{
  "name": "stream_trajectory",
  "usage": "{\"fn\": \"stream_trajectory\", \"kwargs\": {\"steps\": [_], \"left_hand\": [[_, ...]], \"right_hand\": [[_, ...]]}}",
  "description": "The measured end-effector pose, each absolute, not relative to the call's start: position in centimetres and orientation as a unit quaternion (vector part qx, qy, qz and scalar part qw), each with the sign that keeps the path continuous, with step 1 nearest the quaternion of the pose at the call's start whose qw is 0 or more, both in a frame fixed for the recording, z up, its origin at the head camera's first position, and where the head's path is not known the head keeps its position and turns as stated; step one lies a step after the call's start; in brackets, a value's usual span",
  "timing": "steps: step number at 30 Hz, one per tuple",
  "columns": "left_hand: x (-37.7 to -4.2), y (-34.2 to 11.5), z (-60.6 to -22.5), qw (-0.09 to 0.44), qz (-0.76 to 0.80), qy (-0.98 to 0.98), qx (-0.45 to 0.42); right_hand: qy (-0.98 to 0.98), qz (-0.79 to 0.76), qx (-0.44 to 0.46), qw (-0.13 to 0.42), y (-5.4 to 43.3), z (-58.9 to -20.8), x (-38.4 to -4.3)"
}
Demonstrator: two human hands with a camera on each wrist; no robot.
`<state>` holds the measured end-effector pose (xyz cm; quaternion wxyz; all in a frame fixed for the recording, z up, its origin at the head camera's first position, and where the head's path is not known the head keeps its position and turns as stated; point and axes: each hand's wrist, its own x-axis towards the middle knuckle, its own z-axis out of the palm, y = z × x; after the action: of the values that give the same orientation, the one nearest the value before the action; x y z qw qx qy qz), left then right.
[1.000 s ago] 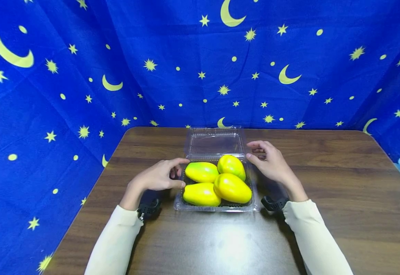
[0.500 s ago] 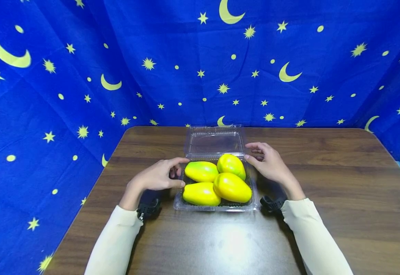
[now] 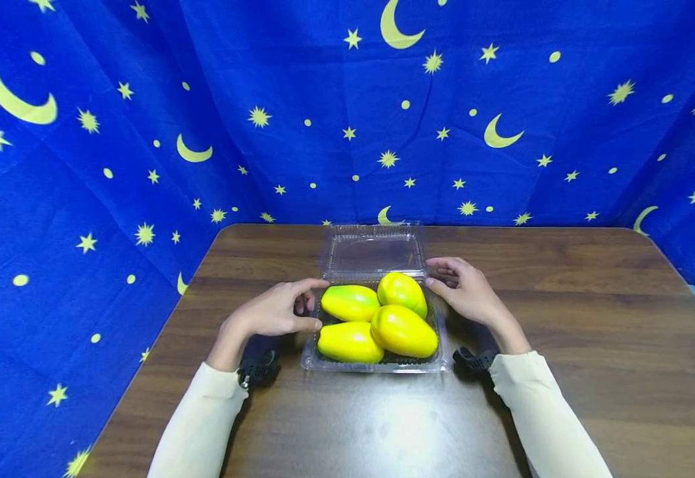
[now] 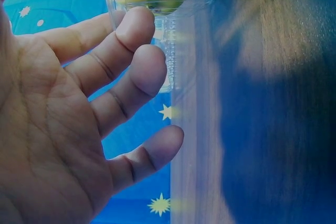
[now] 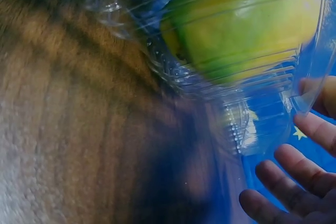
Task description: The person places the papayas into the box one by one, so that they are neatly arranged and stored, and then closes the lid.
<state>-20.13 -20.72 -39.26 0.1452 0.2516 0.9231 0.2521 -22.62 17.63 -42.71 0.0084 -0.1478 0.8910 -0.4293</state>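
A clear plastic clamshell container [image 3: 377, 366] sits on the table, with its lid [image 3: 376, 255] folded back to the far side. Several smooth yellow-green fruits, papaya-like in shape [image 3: 403, 330], fill its base. My left hand [image 3: 275, 309] is at the left side, thumb and index fingertips right at the rim. In the left wrist view its other fingers [image 4: 149, 72] spread loosely, with nothing in the palm. On the opposite side, my right hand [image 3: 469, 292] has thumb and index fingertips by the rear right corner. Its remaining fingers [image 5: 294, 163] extend loosely beside the ribbed wall.
The brown wooden table [image 3: 568, 318] extends on both sides of the container. Behind and to the left hangs a blue curtain [image 3: 299, 86] printed with moons and stars. A black wrist strap [image 3: 257, 365] sits at each cream sleeve [image 3: 204, 418].
My right fingers have shifted very slightly toward the near side. The container, the fruits and my left hand stay put; the head view tilts a little.
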Motion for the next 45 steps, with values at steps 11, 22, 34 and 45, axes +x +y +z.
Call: {"fn": "stream_trajectory", "kwargs": {"steps": [11,22,34,45], "left_hand": [[-20.2,-20.7,-39.3,0.141,0.256,0.92,0.26],[-20.3,-20.8,-39.4,0.14,0.258,0.918,0.267],[-20.4,-20.8,-39.4,0.142,0.256,0.919,0.265],[-20.2,-20.8,-39.4,0.132,0.255,0.921,0.261]], "right_hand": [[0.88,-0.447,-0.161,0.003,17.7,-43.0,-22.7],[0.858,-0.485,-0.168,-0.013,17.6,-43.1,-22.8],[0.841,-0.505,-0.175,-0.088,17.4,-43.6,-22.9],[0.811,-0.54,-0.184,-0.132,16.4,-43.2,-22.8]]}}
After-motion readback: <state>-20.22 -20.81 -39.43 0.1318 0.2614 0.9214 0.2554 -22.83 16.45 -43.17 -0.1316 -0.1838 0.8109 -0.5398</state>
